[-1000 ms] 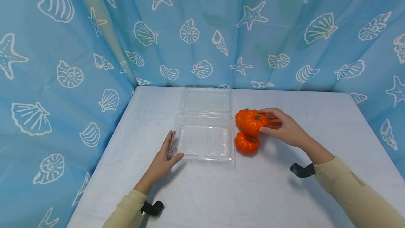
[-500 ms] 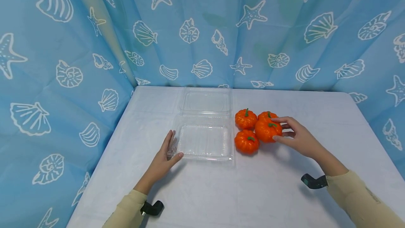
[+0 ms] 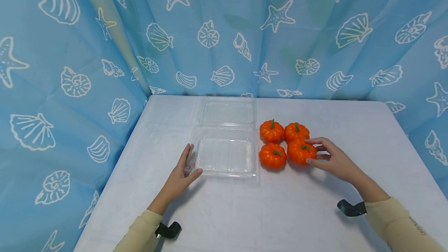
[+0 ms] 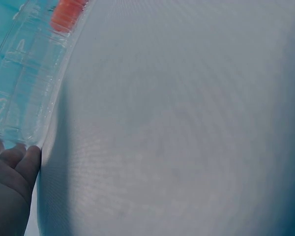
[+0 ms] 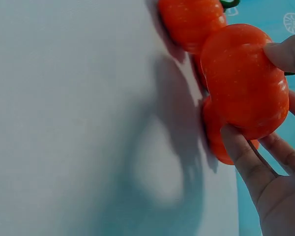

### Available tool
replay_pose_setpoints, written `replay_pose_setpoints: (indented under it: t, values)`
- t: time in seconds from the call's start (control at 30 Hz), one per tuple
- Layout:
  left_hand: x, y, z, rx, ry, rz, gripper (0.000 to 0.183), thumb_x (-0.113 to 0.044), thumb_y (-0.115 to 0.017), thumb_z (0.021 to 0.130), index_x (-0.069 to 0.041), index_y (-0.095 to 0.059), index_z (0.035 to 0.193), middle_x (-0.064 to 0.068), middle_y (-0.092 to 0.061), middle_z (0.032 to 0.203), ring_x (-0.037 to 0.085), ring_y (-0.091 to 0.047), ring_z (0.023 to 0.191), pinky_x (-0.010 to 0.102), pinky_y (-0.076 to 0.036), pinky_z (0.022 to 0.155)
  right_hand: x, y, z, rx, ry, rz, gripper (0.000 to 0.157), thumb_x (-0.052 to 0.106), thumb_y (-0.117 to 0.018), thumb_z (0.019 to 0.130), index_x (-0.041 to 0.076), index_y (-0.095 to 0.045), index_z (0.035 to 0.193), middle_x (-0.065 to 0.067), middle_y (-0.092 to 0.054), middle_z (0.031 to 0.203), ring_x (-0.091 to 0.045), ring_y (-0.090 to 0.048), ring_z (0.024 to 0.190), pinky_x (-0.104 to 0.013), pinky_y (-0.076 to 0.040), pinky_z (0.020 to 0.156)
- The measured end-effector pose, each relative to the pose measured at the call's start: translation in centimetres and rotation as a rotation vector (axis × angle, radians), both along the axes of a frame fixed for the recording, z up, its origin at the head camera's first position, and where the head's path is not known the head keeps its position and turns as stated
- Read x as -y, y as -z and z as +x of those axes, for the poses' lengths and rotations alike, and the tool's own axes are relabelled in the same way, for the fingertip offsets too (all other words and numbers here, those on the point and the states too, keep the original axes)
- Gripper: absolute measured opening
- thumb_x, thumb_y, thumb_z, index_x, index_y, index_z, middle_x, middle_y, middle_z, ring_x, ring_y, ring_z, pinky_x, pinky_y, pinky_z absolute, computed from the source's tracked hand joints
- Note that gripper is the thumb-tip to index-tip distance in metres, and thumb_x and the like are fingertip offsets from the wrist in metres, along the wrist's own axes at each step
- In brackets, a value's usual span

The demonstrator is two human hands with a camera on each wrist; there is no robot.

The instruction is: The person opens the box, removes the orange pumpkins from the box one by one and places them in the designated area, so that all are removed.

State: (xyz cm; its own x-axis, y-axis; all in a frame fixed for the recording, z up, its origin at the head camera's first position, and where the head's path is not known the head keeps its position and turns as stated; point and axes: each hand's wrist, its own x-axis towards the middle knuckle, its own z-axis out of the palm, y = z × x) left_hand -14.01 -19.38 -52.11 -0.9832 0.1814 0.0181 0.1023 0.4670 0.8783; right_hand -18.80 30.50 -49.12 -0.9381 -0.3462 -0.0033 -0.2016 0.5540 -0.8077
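Observation:
My right hand (image 3: 335, 161) holds a small orange toy pumpkin (image 3: 298, 153) with a green stem, thumb on one side and fingers on the other. In the right wrist view this pumpkin (image 5: 243, 81) is close above the white cloth. Three more orange pumpkins are beside it: one at the back left (image 3: 271, 132), one right behind it (image 3: 296, 131) and one at the front left (image 3: 272, 158). My left hand (image 3: 176, 182) rests against the left side of a clear plastic clamshell box (image 3: 224, 175), thumb spread along the front edge. The box lies unfolded, its lid (image 3: 229, 112) flat behind.
A white-covered table (image 3: 245, 217) bears everything. Blue curtains (image 3: 308, 42) with white seashells and starfish hang behind it and along the left. Each wrist wears a black camera mount, one on the left (image 3: 169, 230) and one on the right (image 3: 350, 208).
My right hand has moved the held pumpkin right and toward me, away from above the back pumpkins, to beside the front-left one. My left hand has stayed at the box.

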Motion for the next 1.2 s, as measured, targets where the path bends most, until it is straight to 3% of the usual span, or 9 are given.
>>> replay_pose_setpoints:
  t: [0.4, 0.57, 0.7, 1.2]
  values:
    - [-0.1, 0.1, -0.1, -0.012, -0.003, -0.030, 0.097, -0.029, -0.072, 0.096, -0.014, -0.004, 0.165, 0.000, -0.014, 0.170, 0.029, -0.013, 0.155, 0.059, -0.022, 0.120, 0.3, 0.6, 0.3, 0.043, 0.005, 0.049, 0.058, 0.029, -0.074, 0.095, 0.010, -0.048, 0.144, -0.018, -0.044, 0.148, -0.041, -0.051, 0.126, -0.016, -0.048, 0.092]
    - [-0.1, 0.1, -0.1, -0.007, -0.005, -0.035, 0.098, -0.030, -0.072, 0.096, -0.017, -0.004, 0.165, 0.000, -0.014, 0.170, 0.028, -0.013, 0.156, 0.058, -0.020, 0.120, 0.3, 0.9, 0.4, 0.064, 0.014, 0.069, 0.062, 0.033, -0.074, 0.095, 0.010, -0.047, 0.146, -0.018, -0.045, 0.148, -0.043, -0.050, 0.126, -0.039, -0.055, 0.098]
    - [-0.1, 0.1, -0.1, -0.005, -0.005, -0.032, 0.098, -0.029, -0.072, 0.096, -0.017, -0.004, 0.165, -0.001, -0.014, 0.170, 0.028, -0.012, 0.156, 0.058, -0.020, 0.121, 0.3, 1.1, 0.4, 0.085, 0.028, 0.074, 0.065, 0.034, -0.074, 0.094, 0.010, -0.045, 0.147, -0.020, -0.045, 0.148, -0.045, -0.049, 0.128, -0.057, -0.052, 0.099]
    - [0.0, 0.1, 0.0, -0.007, -0.008, -0.033, 0.098, -0.028, -0.072, 0.096, -0.015, -0.004, 0.165, -0.001, -0.014, 0.170, 0.029, -0.013, 0.155, 0.058, -0.021, 0.120, 0.2, 1.8, 0.4, 0.056, 0.040, 0.102, 0.070, 0.036, -0.076, 0.093, 0.007, -0.043, 0.147, -0.021, -0.046, 0.146, -0.041, -0.051, 0.125, -0.058, -0.050, 0.099]
